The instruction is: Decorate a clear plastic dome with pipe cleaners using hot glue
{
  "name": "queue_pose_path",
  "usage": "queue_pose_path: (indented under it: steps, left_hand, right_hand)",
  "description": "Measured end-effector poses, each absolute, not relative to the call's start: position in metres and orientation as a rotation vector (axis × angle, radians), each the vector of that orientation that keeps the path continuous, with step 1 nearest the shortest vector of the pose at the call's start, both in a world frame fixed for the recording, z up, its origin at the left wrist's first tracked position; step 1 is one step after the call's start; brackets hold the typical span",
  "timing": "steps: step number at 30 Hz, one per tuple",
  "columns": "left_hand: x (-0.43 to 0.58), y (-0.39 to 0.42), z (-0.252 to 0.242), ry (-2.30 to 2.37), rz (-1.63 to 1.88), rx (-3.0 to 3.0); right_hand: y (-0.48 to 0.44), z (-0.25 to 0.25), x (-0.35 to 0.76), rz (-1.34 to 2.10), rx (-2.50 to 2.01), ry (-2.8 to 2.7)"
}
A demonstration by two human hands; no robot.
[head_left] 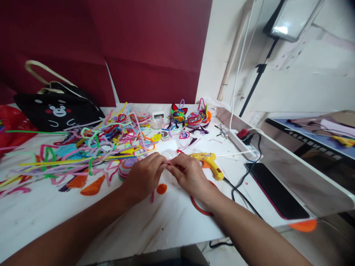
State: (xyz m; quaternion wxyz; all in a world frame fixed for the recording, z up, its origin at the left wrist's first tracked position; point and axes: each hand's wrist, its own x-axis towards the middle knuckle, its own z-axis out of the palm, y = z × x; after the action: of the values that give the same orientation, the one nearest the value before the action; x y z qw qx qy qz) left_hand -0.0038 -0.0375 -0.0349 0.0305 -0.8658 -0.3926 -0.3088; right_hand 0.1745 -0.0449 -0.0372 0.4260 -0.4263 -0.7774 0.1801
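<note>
Over the middle of the table, my left hand (146, 175) and my right hand (191, 175) meet fingertip to fingertip. Both are closed in a pinch on a thin red pipe cleaner (180, 151), most of it hidden by the fingers. A curved red length (199, 210) shows under my right wrist; whether it is the same piece I cannot tell. Just below the hands lie an orange disc (161, 189) and a short pink piece (152, 196). Beside my right hand rests a yellow glue gun (210, 164) with its cord trailing right. A wrapped ball (126, 168) sits left of my left hand.
Tangled colourful pipe cleaners (91, 147) cover the left side. Finished-looking wrapped balls (179, 115) stand at the back. On the right are a power strip (244, 144), black cables and a phone (277, 192). A black bag (58, 109) stands back left, near a lamp-like panel's stand (257, 77).
</note>
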Motion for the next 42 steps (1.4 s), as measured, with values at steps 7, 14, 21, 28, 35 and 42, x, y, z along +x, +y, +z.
queue_pose_path:
  steps: [7,14,21,28,35,42]
  left_hand:
    - [-0.002,-0.038,-0.033,-1.176,-1.078,-2.733]
    - [0.001,-0.04,-0.025,-1.285,-1.23,-2.703]
    - [0.002,-0.041,-0.02,-1.563,-1.343,-2.755]
    - [0.001,-0.039,-0.022,-1.69,-1.41,-2.816]
    - [0.003,-0.04,-0.022,-1.756,-1.534,-2.878]
    - [0.003,-0.042,-0.024,-1.779,-1.737,-2.942]
  right_hand:
    - [-0.044,-0.037,0.176,0.535,-1.104,-1.912]
    - [-0.043,-0.038,0.175,0.839,-1.105,-1.715]
    - [-0.041,-0.043,0.174,0.993,-1.051,-1.591]
    - [-0.04,-0.043,0.174,1.131,-1.002,-1.515]
    - [-0.042,-0.04,0.172,1.167,-0.955,-1.446]
    - [-0.044,-0.035,0.17,1.153,-0.963,-1.405]
